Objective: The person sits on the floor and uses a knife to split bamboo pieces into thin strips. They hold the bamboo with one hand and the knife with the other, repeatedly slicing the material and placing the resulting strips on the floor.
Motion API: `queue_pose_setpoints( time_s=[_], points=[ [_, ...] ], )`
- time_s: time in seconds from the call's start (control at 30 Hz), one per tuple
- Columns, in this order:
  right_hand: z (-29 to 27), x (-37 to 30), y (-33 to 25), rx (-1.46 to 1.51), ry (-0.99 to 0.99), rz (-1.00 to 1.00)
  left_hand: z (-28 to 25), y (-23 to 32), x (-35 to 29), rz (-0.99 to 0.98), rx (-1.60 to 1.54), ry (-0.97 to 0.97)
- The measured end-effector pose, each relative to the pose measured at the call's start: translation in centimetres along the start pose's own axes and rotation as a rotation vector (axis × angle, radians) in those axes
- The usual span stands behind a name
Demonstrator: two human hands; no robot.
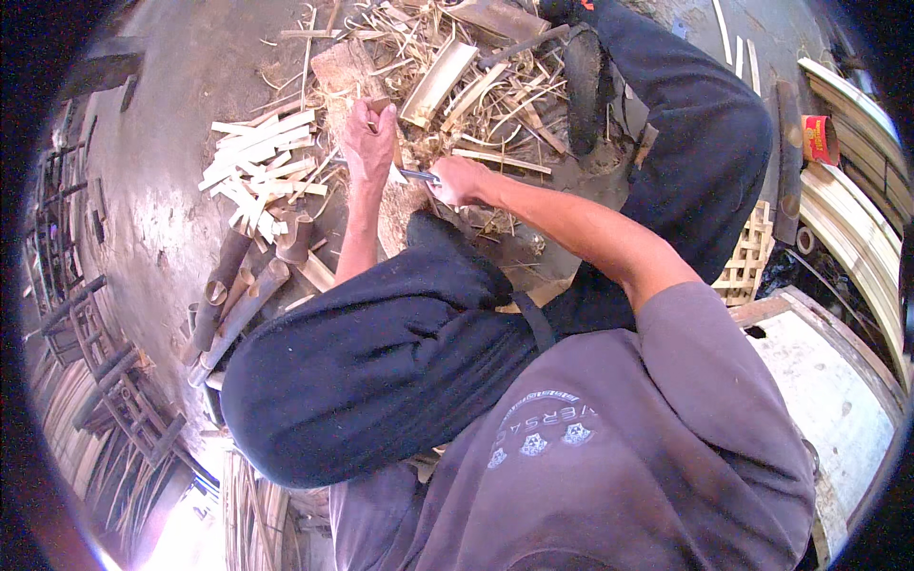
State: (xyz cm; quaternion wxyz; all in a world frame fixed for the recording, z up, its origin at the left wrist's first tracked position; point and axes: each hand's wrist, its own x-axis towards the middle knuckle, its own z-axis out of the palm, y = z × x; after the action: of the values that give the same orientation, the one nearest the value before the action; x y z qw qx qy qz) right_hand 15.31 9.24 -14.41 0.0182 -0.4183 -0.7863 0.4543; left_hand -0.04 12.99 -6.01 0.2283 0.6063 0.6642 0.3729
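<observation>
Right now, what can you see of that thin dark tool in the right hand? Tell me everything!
The tool looks narrow, straight, dark bluish-grey and like metal. The right hand is closed around one end, hiding most of any handle. The part that shows points left, toward the wrist of the left hand, close to a pale piece; I can't tell whether they touch. Its edge is too small to show how sharp it is.

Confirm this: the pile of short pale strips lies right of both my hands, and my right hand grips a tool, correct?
Not quite: the head view shows the strips left of your left hand and right hand; your right hand does grip a tool.
</observation>
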Motion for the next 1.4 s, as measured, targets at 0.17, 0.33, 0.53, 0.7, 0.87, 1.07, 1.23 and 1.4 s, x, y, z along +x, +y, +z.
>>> queue_pose_setpoints(
  time_s=[0.17,0.33,0.53,0.7,0.87,1.07,1.23,1.4],
  points=[
    [-3.3,-1.4,-0.5,-0.395,-0.064,-0.073,-0.5,0.4,-1.2,0.019,-0.030,0.073],
    [-2.1,-2.0,-1.3,-0.165,-0.032,-0.138,-3.8,-3.1,-1.9,-0.272,-0.106,0.391],
    [-1.2,-4.0,-3.6,0.151,0.126,0.060,-8.2,-8.8,-5.3,-0.520,-0.554,0.967],
    [-1.0,-7.2,-5.3,0.168,0.087,0.191,-5.4,-8.7,-6.6,-0.554,-0.318,1.033],
    [0.5,-9.3,-4.2,0.096,0.008,0.191,-7.3,-3.6,-9.4,-0.725,-0.899,0.809],
    [1.4,-9.6,-3.6,-0.021,-0.049,0.149,-7.0,-3.2,-14.5,-0.788,-1.118,0.697],
    [1.4,-9.6,-4.3,-0.015,-0.016,0.025,-6.5,-0.7,-15.1,-0.891,-1.003,0.523],
    [0.4,-8.7,-6.3,0.001,-0.060,-0.009,-5.9,-1.5,-15.6,-0.869,-0.855,0.364]
  ],
)
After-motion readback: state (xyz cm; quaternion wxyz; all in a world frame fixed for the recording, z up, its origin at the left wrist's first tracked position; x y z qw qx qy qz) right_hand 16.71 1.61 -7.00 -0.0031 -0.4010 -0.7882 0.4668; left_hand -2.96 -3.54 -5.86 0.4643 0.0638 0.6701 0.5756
